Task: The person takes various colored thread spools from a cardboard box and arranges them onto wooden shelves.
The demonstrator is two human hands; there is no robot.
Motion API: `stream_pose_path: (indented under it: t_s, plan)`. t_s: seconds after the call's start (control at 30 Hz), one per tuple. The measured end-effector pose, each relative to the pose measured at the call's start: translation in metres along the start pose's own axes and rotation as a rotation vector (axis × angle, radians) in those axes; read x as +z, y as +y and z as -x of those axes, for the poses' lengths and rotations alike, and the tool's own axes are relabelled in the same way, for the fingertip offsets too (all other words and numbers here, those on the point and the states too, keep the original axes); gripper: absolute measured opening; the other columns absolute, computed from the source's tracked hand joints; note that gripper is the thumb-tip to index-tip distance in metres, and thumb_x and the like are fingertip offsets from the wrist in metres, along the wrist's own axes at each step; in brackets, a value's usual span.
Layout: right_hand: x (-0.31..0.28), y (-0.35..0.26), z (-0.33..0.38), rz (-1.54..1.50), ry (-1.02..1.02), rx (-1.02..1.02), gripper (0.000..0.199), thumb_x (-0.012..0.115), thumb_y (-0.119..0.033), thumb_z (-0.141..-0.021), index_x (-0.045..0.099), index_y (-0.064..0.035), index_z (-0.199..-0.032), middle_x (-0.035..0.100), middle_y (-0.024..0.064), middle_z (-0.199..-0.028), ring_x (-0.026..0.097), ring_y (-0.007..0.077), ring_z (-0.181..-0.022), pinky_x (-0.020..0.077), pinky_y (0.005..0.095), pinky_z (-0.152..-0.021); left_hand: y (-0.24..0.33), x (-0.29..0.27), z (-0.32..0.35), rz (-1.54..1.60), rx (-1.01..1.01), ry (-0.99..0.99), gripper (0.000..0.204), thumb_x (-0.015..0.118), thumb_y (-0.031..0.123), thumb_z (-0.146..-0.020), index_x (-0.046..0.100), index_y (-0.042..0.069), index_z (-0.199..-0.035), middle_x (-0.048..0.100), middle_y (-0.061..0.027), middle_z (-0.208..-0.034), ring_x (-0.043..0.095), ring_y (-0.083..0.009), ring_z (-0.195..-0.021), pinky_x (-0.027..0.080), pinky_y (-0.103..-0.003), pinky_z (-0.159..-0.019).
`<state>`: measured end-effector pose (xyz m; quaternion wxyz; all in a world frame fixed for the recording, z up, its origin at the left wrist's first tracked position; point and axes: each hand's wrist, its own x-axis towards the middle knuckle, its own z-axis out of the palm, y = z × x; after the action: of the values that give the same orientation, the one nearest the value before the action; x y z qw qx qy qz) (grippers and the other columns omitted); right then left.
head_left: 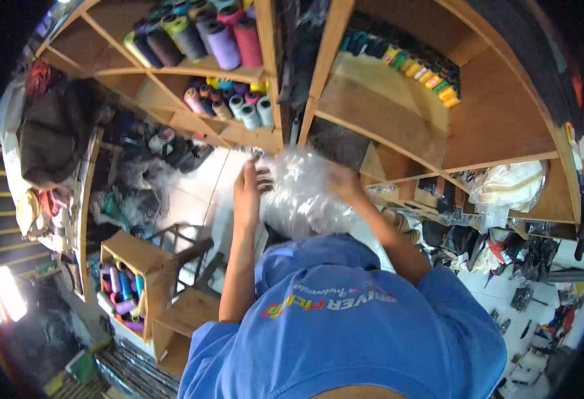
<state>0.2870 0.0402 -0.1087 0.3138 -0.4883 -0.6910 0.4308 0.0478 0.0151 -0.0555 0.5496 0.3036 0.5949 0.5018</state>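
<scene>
at centre, plastic (308, 199), long axis unclear

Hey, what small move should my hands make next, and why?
Probably steady the plastic with your left hand: the plastic looks loose and crumpled, with that hand at its left edge and your right hand, blurred, at its right.

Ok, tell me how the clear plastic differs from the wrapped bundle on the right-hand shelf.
The clear plastic looks colourless; the wrapped bundle looks cream-white. The clear plastic is between the left hand and right hand; the wrapped bundle lies on a wooden shelf. Both show shiny plastic.
</scene>
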Motion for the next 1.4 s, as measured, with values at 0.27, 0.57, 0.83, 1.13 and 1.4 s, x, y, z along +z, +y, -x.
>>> stream_pose_path:
  t_s: [0.27,0.57,0.83,1.13,1.4]
  plan:
    - [-0.066,0.004,-0.007,-0.547,0.194,0.509,0.031,0.053,-0.024,-0.083,0.058,-0.0027,-0.105,0.062,0.0099,-0.090,0.061,0.0213,-0.078,0.0498,0.0337,-0.070,-0.035,-0.029,0.002,-0.289,-0.129,0.021,0.066,0.049,0.048,-0.088,0.036,0.003,-0.135,0.051,-0.0190,-0.124,0.049,-0.0313,-0.114,0.039,-0.039,-0.093]
    - [-0.029,0.019,0.012,-0.524,0.244,0.884,0.046,0.058,-0.037,-0.083,0.052,-0.0058,-0.116,0.059,0.0123,-0.104,0.061,0.0227,-0.089,0.0501,0.0403,-0.074,-0.085,0.030,0.008,0.504,-0.394,-0.412,0.064,0.063,0.019,-0.084,0.032,0.003,-0.137,0.044,-0.0187,-0.130,0.044,-0.0265,-0.119,0.045,-0.035,-0.089]
    - [-0.023,-0.020,0.054,-0.550,-0.204,0.769,0.051,0.057,-0.032,-0.085,0.047,-0.0026,-0.125,0.056,0.0111,-0.114,0.057,0.0221,-0.099,0.0462,0.0340,-0.085,-0.121,0.083,0.007,0.123,-0.234,-0.360,0.038,0.063,0.001,-0.077,0.053,-0.005,-0.113,0.062,-0.0135,-0.103,0.062,-0.0253,-0.092,0.051,-0.035,-0.081]
    - [-0.065,0.130,0.019,-0.982,0.040,0.566,0.055,0.059,-0.026,-0.082,0.043,-0.0014,-0.128,0.053,0.0119,-0.121,0.053,0.0217,-0.109,0.0455,0.0346,-0.087,-0.108,0.079,-0.011,0.282,-0.447,-0.701,0.070,0.054,0.031,-0.086,0.019,0.008,-0.143,0.038,-0.0133,-0.136,0.055,-0.0282,-0.106,0.045,-0.038,-0.084]
    - [-0.155,0.101,-0.060,1.215,0.534,-0.279,0.049,0.053,-0.031,-0.085,0.048,-0.0034,-0.125,0.050,0.0191,-0.124,0.047,0.0307,-0.114,0.0409,0.0401,-0.091,-0.118,0.010,0.006,0.223,-0.436,-0.297,0.068,0.049,0.027,-0.090,0.013,0.006,-0.144,0.036,-0.0162,-0.138,0.056,-0.0304,-0.107,0.047,-0.037,-0.081]
